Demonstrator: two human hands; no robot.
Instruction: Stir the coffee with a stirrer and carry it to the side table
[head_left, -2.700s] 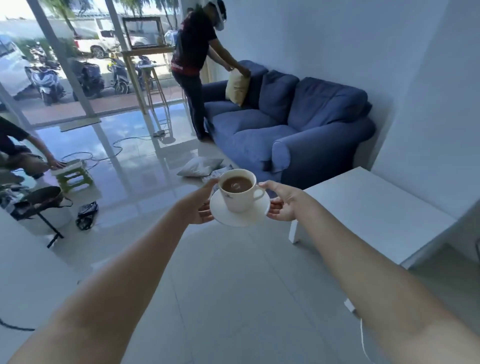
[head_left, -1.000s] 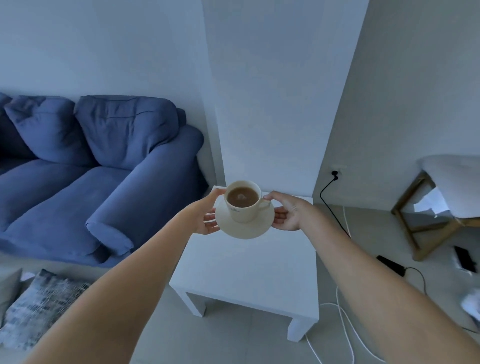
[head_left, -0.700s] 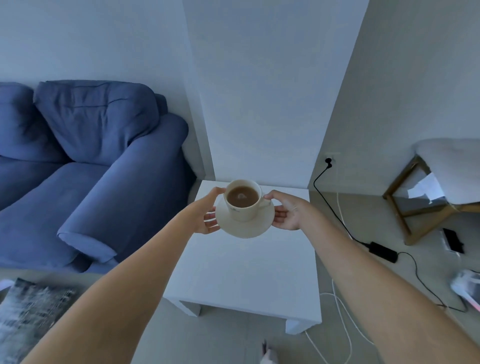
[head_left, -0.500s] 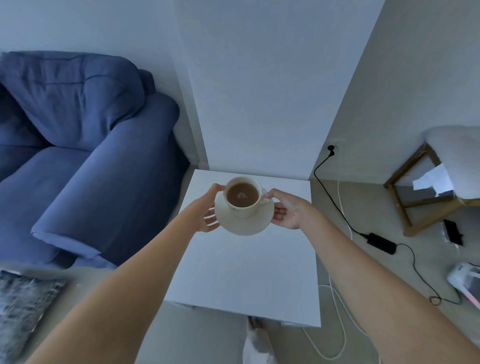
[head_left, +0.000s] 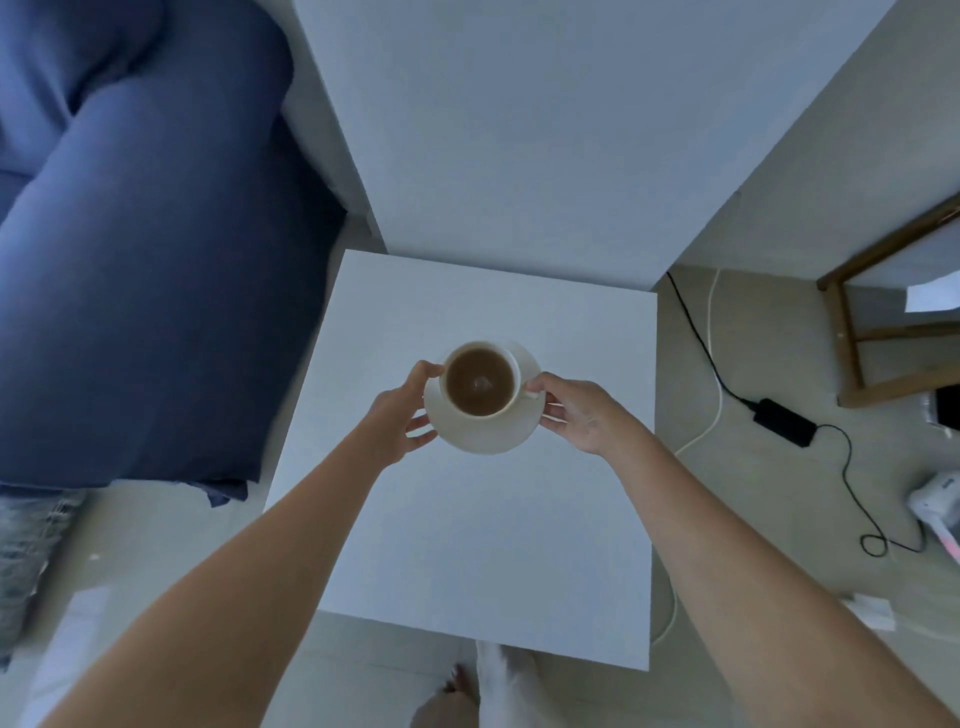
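Note:
A white cup full of brown coffee stands on a white saucer. My left hand grips the saucer's left rim and my right hand grips its right rim, thumb by the cup's handle. Both hold the saucer above the middle of the white square side table. Whether the saucer touches the tabletop I cannot tell. No stirrer is in view.
A blue sofa stands close to the table's left edge. A white wall column rises behind the table. On the floor at right lie a black cable with its power brick and a wooden stool.
I have walked up to the side table and now look straight down on it. The cup and saucer, still held by both hands, have come over the tabletop and lower.

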